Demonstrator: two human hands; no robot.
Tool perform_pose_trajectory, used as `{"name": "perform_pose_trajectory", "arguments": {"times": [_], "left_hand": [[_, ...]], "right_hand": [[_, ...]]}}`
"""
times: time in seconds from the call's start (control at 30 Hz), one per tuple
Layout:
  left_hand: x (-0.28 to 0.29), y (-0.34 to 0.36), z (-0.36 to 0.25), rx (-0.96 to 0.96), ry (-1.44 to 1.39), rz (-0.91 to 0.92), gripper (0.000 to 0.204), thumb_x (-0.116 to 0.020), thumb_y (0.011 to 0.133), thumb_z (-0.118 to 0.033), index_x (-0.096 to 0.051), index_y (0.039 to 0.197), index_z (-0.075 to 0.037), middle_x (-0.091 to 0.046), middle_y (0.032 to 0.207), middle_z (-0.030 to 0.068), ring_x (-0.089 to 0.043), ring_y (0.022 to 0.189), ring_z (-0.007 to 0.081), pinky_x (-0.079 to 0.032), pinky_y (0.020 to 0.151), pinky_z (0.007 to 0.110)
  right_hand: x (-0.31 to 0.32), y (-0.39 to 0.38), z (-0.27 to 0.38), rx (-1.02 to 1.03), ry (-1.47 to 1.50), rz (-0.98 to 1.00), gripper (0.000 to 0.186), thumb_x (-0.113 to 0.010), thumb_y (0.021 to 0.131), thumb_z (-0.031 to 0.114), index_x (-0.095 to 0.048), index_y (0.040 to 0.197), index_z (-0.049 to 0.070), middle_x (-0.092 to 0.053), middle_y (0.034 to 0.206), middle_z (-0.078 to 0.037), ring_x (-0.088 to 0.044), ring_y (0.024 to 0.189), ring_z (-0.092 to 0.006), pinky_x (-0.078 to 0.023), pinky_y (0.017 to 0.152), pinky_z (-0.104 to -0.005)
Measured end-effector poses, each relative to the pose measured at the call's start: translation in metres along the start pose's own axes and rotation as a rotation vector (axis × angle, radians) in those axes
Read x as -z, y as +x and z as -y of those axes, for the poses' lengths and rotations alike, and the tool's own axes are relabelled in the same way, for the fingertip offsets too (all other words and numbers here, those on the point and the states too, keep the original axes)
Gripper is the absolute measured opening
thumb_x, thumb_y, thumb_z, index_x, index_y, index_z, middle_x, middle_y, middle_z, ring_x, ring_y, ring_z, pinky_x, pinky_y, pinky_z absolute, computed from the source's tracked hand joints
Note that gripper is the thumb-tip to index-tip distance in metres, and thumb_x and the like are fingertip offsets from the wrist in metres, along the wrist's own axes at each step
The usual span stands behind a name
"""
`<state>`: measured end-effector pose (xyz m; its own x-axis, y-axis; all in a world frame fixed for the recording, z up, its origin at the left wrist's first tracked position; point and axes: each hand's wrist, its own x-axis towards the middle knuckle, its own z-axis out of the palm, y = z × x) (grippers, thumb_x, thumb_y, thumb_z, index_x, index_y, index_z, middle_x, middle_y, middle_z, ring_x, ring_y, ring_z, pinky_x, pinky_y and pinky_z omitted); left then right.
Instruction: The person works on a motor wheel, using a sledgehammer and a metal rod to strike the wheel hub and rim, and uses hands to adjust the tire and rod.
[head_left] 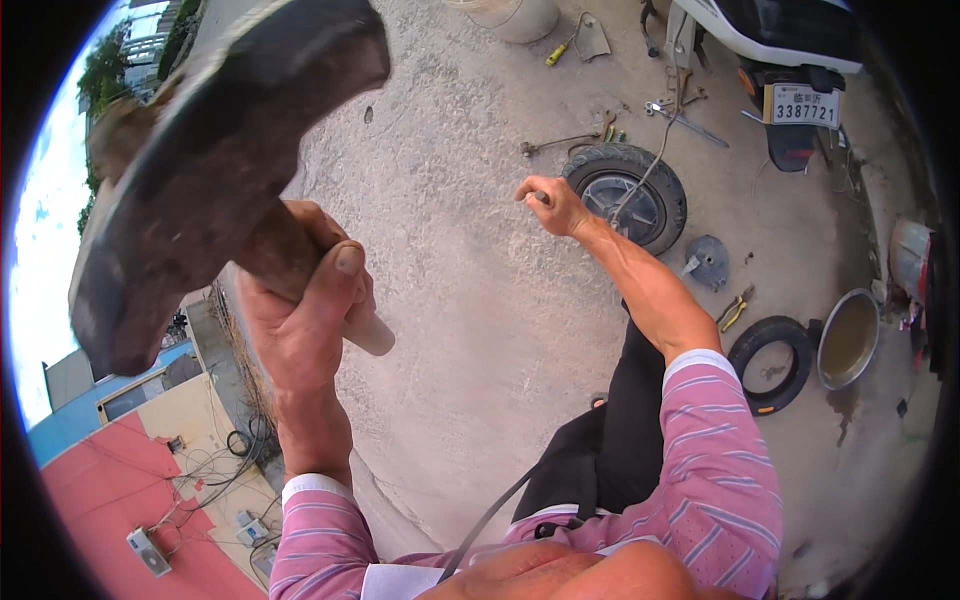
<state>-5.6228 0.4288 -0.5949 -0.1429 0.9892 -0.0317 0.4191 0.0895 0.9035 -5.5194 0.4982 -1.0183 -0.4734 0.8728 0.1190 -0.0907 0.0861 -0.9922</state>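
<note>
My left hand (305, 300) grips the short handle of a heavy, dark, worn hammer (230, 150), raised high at the upper left, its big head close to the camera. My right hand (550, 205) is closed around a short dark metal rod (541, 197), out over the near left edge of a wheel with a black tire (665, 210) and grey hub (610, 190) lying on the concrete. A cable runs across that wheel. Just right of the wheel is a round grey metal plate with a stub (708, 262). The rod's lower end is hidden.
A scooter's rear (760, 30) stands upper right, with wrenches (560, 143) and tools nearby. Pliers (735, 310), a loose tire (770, 398) and a basin of murky liquid (848, 340) lie at right; a bucket (505, 15) behind. A wall with wires (130, 480) runs along the left.
</note>
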Motion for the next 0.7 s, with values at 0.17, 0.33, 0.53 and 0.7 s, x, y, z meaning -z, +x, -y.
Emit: {"name": "perform_pose_trajectory", "arguments": {"times": [0.17,0.33,0.53,0.7], "left_hand": [[-0.019,-0.001,0.066,-0.233,0.132,0.111,0.011,-0.058,0.097,-0.002,-0.048,0.102,-0.004,-0.051,0.070,0.0043,-0.047,0.048,0.0097,-0.043,0.044,0.027],[-0.023,0.012,0.157,0.575,0.582,0.347,0.021,-0.068,0.090,-0.016,-0.058,0.101,-0.002,-0.058,0.069,0.0023,-0.052,0.055,0.0122,-0.046,0.051,0.033],[0.031,-0.020,0.077,0.614,0.035,0.028,0.019,-0.071,0.086,-0.010,-0.053,0.087,-0.004,-0.053,0.063,0.0034,-0.051,0.046,0.0139,-0.044,0.044,0.030],[0.057,-0.004,-0.010,-0.269,-0.183,0.080,0.017,-0.058,0.099,-0.010,-0.045,0.108,-0.003,-0.048,0.072,0.0067,-0.045,0.046,0.0126,-0.046,0.043,0.029]], "right_hand": [[-0.009,0.009,0.021,-0.065,-0.065,0.094,0.016,-0.063,0.085,0.006,-0.069,0.099,0.006,-0.072,0.089,-0.015,-0.068,0.073,-0.0252,-0.053,0.067,-0.0366],[-0.037,-0.024,0.009,0.046,0.042,0.062,0.016,-0.061,0.084,0.009,-0.069,0.098,0.005,-0.069,0.078,-0.015,-0.071,0.078,-0.0313,-0.052,0.068,-0.0389],[-0.028,0.006,0.011,-0.052,-0.015,0.101,0.013,-0.064,0.085,0.005,-0.068,0.098,0.006,-0.068,0.081,-0.012,-0.060,0.064,-0.0209,-0.048,0.061,-0.0340],[-0.032,0.008,0.018,-0.096,-0.062,0.130,0.014,-0.065,0.086,0.006,-0.067,0.100,0.005,-0.069,0.082,-0.012,-0.061,0.065,-0.0199,-0.049,0.062,-0.0346]]}}
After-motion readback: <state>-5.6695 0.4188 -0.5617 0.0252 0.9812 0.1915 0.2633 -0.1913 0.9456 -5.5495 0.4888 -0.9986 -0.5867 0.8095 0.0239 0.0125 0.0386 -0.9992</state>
